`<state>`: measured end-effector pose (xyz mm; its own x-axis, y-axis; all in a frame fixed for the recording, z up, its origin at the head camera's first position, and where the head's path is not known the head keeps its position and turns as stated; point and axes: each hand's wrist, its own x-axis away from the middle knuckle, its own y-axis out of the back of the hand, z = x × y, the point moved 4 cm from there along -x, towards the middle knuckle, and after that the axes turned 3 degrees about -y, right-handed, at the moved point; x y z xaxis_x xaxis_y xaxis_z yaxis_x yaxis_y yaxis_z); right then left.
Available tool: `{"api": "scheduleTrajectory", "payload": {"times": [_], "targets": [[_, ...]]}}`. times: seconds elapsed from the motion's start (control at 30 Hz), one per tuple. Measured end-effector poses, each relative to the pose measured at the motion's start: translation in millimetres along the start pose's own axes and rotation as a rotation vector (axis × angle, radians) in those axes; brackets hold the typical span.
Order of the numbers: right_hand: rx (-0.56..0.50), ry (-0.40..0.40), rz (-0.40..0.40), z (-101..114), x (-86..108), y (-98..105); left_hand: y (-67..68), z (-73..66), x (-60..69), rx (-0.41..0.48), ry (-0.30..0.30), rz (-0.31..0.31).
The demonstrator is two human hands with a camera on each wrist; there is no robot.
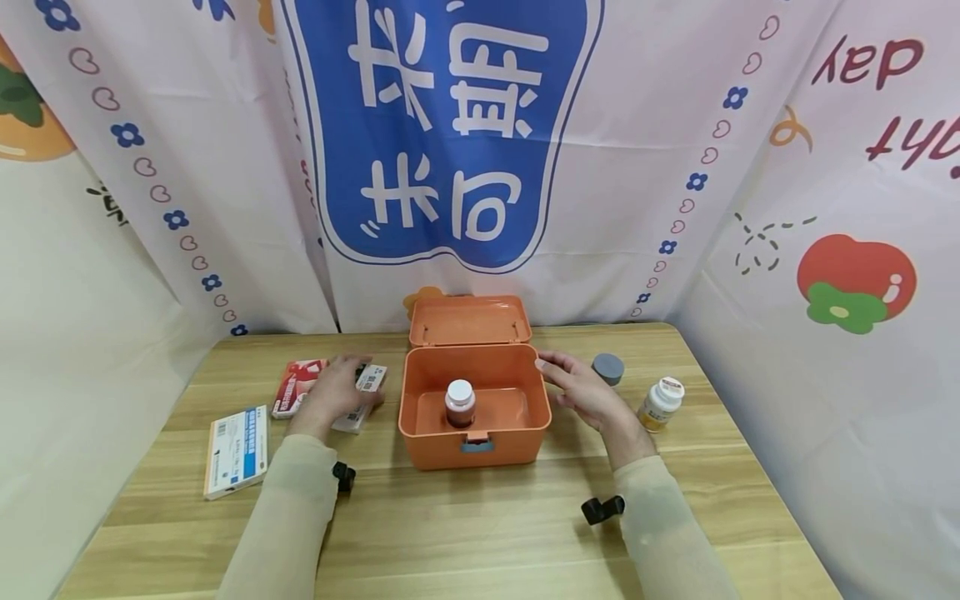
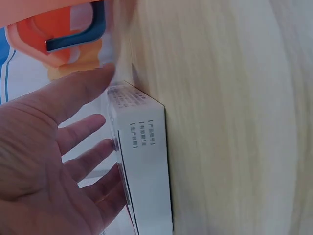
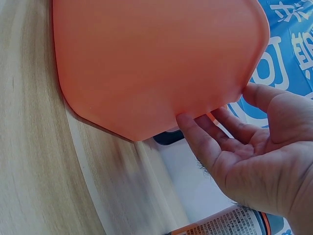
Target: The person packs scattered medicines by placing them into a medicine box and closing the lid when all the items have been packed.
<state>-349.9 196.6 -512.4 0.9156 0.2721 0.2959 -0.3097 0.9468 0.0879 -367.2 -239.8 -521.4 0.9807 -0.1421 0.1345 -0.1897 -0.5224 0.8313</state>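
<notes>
An open orange lidded box (image 1: 471, 451) stands at the middle of the table, with a white-capped brown bottle (image 1: 460, 407) upright inside it. To its left, my left hand (image 1: 335, 392) is over a white printed carton (image 1: 371, 378). In the left wrist view the thumb is extended and the fingertips are at one face of the carton (image 2: 146, 161); whether they press it, I cannot tell. My right hand (image 1: 587, 392) touches the orange box's right side near the rim. The right wrist view shows its fingers (image 3: 195, 137) against the outer wall.
Left of the left hand lie a red and white carton (image 1: 298, 385) and a white and blue carton (image 1: 237, 452). Right of the right hand stand a grey-topped container (image 1: 607, 369) and a white bottle (image 1: 662, 405). A printed curtain (image 1: 622, 208) hangs behind the table (image 1: 480, 533).
</notes>
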Motion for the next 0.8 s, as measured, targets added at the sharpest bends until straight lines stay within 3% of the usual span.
{"api": "scheduleTrajectory", "payload": {"times": [0.43,0.6,0.8], "targets": [[-0.008,0.001,0.002,0,-0.6,0,0.4,-0.8,-2.6,-0.049,0.034,0.045],[-0.011,0.000,0.005,-1,0.0,0,3.9,-3.6,-1.8,-0.053,-0.001,0.032],[-0.013,0.002,0.004,0,0.5,0,8.6,-11.6,0.0,-0.069,-0.105,-0.026]]}}
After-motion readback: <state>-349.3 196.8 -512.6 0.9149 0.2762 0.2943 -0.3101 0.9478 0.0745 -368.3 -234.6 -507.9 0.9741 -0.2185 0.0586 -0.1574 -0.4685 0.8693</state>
